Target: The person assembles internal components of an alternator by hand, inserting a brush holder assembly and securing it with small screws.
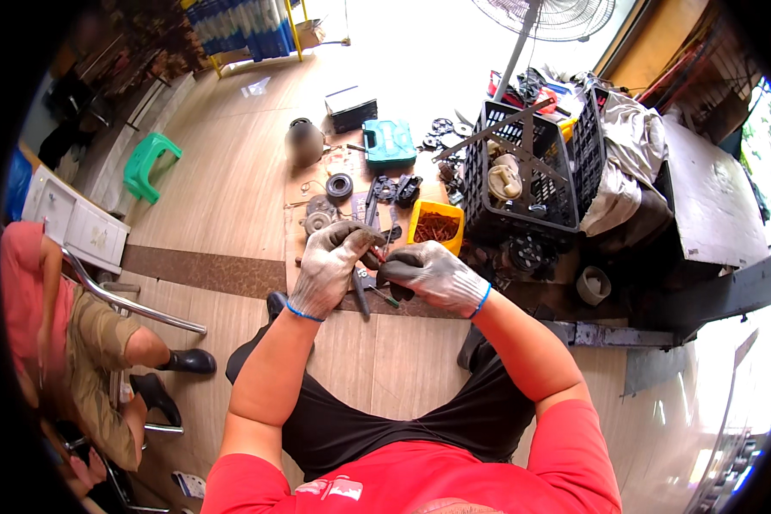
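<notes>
Both my hands wear grey-white work gloves with blue cuffs and meet in front of me, above the parts on the floor. My left hand (332,264) is closed, its fingers pinched at a small reddish piece (379,254) that is mostly hidden. Beside it my right hand (435,276) is closed too, with curled fingertips near the same piece; what it grips is covered by the glove. Below the hands lie a dark tool handle (361,294) and a green-handled screwdriver (388,298). Just beyond is a yellow tub (457,230) of rusty-brown small parts.
Farther off lie a black ring-shaped part (339,187), a round metal part (318,220) and a teal case (389,144). Black crates (522,218) stand to the right under a fan (544,15). A person (103,343) sits at left; a green stool (150,165) stands beyond.
</notes>
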`<state>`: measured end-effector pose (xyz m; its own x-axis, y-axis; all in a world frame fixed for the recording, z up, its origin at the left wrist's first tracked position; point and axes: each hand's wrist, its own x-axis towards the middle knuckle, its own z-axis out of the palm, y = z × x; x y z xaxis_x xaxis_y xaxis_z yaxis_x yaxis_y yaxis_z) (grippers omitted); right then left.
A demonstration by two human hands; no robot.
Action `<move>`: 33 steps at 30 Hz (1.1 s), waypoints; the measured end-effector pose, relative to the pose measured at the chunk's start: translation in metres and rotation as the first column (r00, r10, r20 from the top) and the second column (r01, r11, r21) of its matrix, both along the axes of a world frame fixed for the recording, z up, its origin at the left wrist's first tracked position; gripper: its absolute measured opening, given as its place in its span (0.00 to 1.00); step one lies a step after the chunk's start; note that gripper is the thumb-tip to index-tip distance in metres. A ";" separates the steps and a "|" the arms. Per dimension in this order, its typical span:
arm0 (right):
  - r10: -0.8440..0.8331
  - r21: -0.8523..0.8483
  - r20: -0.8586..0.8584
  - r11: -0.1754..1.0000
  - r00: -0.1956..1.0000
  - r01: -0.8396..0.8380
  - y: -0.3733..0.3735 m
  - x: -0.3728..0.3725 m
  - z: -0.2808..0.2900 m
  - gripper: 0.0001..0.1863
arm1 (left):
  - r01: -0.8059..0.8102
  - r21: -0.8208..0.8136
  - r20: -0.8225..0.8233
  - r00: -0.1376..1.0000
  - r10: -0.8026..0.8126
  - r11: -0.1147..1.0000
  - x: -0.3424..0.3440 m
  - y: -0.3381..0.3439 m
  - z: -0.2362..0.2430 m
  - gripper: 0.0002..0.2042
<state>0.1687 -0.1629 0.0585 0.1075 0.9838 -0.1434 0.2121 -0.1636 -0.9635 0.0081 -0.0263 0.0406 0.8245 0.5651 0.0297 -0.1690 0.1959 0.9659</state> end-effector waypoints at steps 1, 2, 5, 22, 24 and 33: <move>-0.017 0.051 0.076 0.999 0.997 0.013 0.000 -0.003 -0.003 0.12 | -0.029 -0.009 -0.010 1.000 0.029 1.000 0.001 -0.002 0.000 0.14; -0.056 0.105 0.129 0.994 0.990 0.043 0.001 -0.005 -0.011 0.10 | -0.067 0.002 -0.046 0.997 0.067 0.998 0.004 -0.004 0.000 0.14; -0.271 0.418 0.620 0.908 0.736 -0.017 0.007 -0.007 -0.032 0.06 | -0.187 0.110 -0.156 0.967 0.203 0.976 0.010 -0.009 -0.005 0.13; -0.021 -0.146 -0.141 0.989 0.990 0.000 0.003 -0.002 0.016 0.12 | 0.084 -0.254 0.064 0.996 -0.070 0.964 0.000 0.006 0.003 0.17; -0.019 -0.171 -0.275 0.985 0.961 -0.030 0.000 -0.001 0.016 0.12 | 0.218 -0.352 0.227 0.963 -0.143 0.910 -0.001 0.007 0.001 0.16; 0.024 0.115 0.221 0.992 0.975 -0.050 0.002 0.005 -0.014 0.13 | -0.050 0.024 -0.062 0.997 0.051 0.998 0.007 -0.003 -0.002 0.13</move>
